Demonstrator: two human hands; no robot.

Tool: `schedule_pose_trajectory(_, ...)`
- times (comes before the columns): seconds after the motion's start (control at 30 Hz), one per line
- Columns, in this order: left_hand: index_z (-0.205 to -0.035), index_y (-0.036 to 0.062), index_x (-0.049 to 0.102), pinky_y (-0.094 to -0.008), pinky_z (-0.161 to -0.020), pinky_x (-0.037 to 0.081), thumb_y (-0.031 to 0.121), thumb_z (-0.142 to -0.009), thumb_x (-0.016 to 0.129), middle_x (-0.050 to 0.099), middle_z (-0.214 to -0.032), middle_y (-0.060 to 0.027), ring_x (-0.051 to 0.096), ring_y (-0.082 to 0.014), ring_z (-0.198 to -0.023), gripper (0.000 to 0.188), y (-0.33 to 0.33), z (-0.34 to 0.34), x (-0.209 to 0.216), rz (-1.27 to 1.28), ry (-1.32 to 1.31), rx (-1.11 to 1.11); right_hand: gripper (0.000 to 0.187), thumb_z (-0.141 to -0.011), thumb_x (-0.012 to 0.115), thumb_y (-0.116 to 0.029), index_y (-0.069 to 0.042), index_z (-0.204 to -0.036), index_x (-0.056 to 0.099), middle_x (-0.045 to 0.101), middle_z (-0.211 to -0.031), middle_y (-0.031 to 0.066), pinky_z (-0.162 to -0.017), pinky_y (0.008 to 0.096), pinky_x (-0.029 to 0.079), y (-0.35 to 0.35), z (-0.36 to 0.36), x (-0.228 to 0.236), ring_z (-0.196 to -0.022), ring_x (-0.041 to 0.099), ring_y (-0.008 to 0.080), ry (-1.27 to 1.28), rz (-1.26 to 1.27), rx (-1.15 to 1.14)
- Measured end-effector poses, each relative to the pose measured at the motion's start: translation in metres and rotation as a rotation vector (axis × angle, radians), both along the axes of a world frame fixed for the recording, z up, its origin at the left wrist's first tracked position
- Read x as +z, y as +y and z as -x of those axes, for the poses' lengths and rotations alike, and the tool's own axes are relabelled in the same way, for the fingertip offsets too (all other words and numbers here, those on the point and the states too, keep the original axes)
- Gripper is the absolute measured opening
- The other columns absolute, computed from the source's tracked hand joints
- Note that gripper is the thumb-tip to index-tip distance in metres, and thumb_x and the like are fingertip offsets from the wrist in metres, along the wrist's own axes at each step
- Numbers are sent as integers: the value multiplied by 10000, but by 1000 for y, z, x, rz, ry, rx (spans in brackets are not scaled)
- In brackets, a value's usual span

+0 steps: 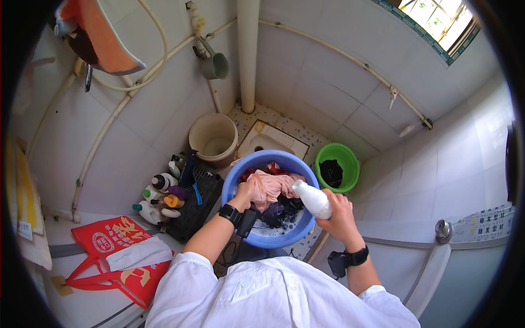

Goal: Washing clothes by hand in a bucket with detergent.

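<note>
In front of me stands a blue basin (pixel 240 175) of wet clothes with suds along its lower side. My left hand (pixel 247 192) is closed on a pink garment (pixel 269 188) that is bunched above the rest. Dark purple clothing (pixel 280 212) lies below it, and a bit of red cloth (pixel 273 166) shows at the far side. My right hand (pixel 336 216) grips a white bottle (pixel 313 200), tilted with its narrow top toward the pink garment over the basin's right rim. Whether anything flows from the bottle I cannot make out.
A green basin (pixel 354 167) with dark cloth sits right of the squat toilet (pixel 273 139). At the left are a pale bucket (pixel 213 123), a black crate (pixel 203 205) and several bottles (pixel 162 181). A red bag (pixel 109 235) hangs nearer me. Pipes (pixel 328 52) run along the walls.
</note>
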State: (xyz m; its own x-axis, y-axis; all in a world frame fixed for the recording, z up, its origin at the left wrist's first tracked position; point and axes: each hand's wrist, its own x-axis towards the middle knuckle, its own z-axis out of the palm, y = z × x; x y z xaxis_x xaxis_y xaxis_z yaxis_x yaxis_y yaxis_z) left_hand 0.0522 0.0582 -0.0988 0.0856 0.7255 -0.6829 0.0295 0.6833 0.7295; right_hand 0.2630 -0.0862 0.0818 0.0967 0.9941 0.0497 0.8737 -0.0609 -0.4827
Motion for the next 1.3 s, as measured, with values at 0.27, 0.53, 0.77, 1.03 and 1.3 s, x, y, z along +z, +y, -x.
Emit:
schedule_pose_trajectory(0.27,-1148,109,455,-434,-692,479,245,-900,317,534,-1070,-87,546,-230,-939,315,-13,7,7,143,-277,-5,656,-495,674,-92,-147,-1116,467,497,-897,114,-761,380,328,9,7,-12,-893,463,292,-117,-20,-44)
schedule_pose_trajectory(0.53,-1022,31,536,-328,-663,477,132,-860,361,575,-942,-97,553,-176,-858,258,-10,17,15,-130,-380,26,635,-519,676,-101,-156,-1115,464,496,-893,116,-767,386,336,10,5,-14,-891,469,301,-98,-1,-8)
schedule_pose_trajectory(0.77,-976,-23,542,-298,-795,418,33,-772,416,566,-917,-111,535,-191,-893,246,13,-19,49,-641,-81,-45,651,-514,684,-135,-109,-1123,455,522,-935,132,-789,399,349,-8,-22,-19,-915,470,316,75,-27,-127)
schedule_pose_trajectory(1.03,-1246,135,316,-624,-861,273,263,-671,639,267,-1300,-139,213,-398,-1202,671,-18,-83,41,-1096,967,-1043,693,-502,701,-155,-94,-1140,438,518,-978,127,-816,401,346,-37,-43,-32,-939,469,309,147,2,-271)
schedule_pose_trajectory(1.3,-869,90,623,-525,-861,334,251,-771,484,518,-1009,-132,431,-308,-992,234,1,-91,0,-990,877,-1165,710,-500,711,-156,-88,-1150,432,518,-1011,124,-834,396,339,-52,-47,-30,-965,462,309,162,-13,-300)
